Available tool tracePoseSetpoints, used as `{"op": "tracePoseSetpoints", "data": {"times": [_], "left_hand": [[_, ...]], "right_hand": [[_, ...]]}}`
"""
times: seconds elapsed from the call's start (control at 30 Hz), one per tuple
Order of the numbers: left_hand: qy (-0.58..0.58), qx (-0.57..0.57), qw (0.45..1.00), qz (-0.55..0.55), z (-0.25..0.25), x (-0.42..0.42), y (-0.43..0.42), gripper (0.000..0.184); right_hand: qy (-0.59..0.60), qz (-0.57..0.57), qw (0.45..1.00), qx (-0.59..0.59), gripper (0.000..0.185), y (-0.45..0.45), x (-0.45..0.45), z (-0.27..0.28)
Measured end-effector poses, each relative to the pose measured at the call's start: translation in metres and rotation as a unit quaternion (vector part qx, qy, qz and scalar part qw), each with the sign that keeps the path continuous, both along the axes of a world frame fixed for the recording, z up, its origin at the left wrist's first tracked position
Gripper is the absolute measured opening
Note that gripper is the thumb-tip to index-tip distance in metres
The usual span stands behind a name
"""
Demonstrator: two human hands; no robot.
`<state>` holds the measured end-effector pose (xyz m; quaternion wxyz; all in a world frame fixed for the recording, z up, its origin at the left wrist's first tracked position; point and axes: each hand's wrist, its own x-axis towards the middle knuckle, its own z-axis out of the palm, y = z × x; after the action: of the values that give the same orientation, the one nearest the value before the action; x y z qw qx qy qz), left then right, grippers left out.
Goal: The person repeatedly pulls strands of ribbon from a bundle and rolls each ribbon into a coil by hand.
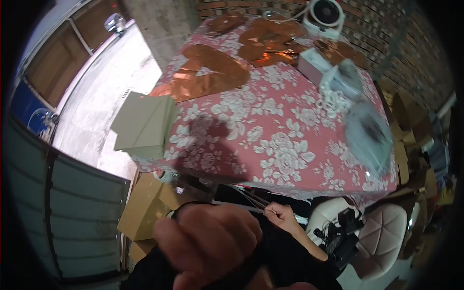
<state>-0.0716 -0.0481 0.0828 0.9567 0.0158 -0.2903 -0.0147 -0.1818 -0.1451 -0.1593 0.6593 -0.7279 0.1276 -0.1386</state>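
Note:
My left hand is large and blurred, close to the camera at the bottom; its fingers are curled, and whatever they may hold is hidden. Lower centre, below the table edge, my right hand pinches the end of a thin pale strip. The strip runs left over dark cloth towards my left hand. Beyond both hands stands a table with a pink floral cloth.
Copper-coloured foil pieces, a grey-green stack, a white box, plastic bags and a fan are on the table. Cardboard boxes stand lower left; cushioned seats with black cables are lower right.

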Motion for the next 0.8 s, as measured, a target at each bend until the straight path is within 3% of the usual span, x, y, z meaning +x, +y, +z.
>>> {"op": "tracePoseSetpoints", "data": {"times": [0.03, 0.1, 0.17, 0.2, 0.27, 0.3, 0.37, 0.4, 0.47, 0.6, 0.77, 0.8], "left_hand": [[0.006, 0.000, 1.000, -0.018, -0.006, 0.010, 0.000, 0.060], [-0.254, 0.190, 0.941, -0.121, -0.034, 0.044, 0.008, 0.059], [-0.243, 0.314, 0.904, -0.159, -0.051, 0.052, 0.008, 0.055], [-0.244, 0.311, 0.903, -0.168, -0.061, 0.057, 0.006, 0.055], [-0.315, 0.416, 0.835, -0.173, -0.076, 0.065, 0.003, 0.045], [-0.316, 0.416, 0.834, -0.177, -0.073, 0.066, -0.002, 0.045], [-0.494, 0.469, 0.732, 0.029, -0.067, 0.064, -0.016, 0.032], [-0.494, 0.470, 0.731, 0.025, -0.069, 0.056, -0.020, 0.032], [-0.509, 0.588, 0.626, 0.054, -0.075, 0.042, -0.027, 0.030], [-0.543, 0.570, 0.616, -0.026, -0.092, 0.043, -0.033, 0.015], [-0.515, 0.570, 0.630, -0.117, -0.087, 0.040, -0.032, 0.010], [-0.476, 0.579, 0.642, -0.159, -0.085, 0.038, -0.032, 0.010]], "right_hand": [[0.006, -0.018, 1.000, 0.000, 0.002, -0.001, 0.000, 0.005], [-0.024, -0.018, 0.999, -0.027, 0.002, -0.002, -0.002, 0.014], [-0.036, -0.020, 0.999, -0.033, 0.004, -0.008, -0.008, 0.026], [-0.040, -0.013, 0.998, -0.050, 0.005, -0.010, -0.010, 0.035], [-0.083, -0.014, 0.993, -0.088, 0.006, -0.015, -0.011, 0.051], [-0.083, -0.021, 0.991, -0.104, 0.005, -0.019, -0.013, 0.067], [-0.075, -0.043, 0.984, -0.156, 0.005, -0.026, -0.018, 0.088], [-0.098, -0.053, 0.978, -0.179, 0.004, -0.030, -0.018, 0.093], [-0.125, -0.078, 0.958, -0.244, 0.004, -0.037, -0.019, 0.106], [-0.141, -0.140, 0.935, -0.294, 0.004, -0.039, -0.015, 0.118], [-0.130, -0.175, 0.915, -0.340, 0.006, -0.039, -0.013, 0.105], [-0.179, -0.189, 0.951, -0.165, 0.010, -0.032, -0.007, 0.094]]}}
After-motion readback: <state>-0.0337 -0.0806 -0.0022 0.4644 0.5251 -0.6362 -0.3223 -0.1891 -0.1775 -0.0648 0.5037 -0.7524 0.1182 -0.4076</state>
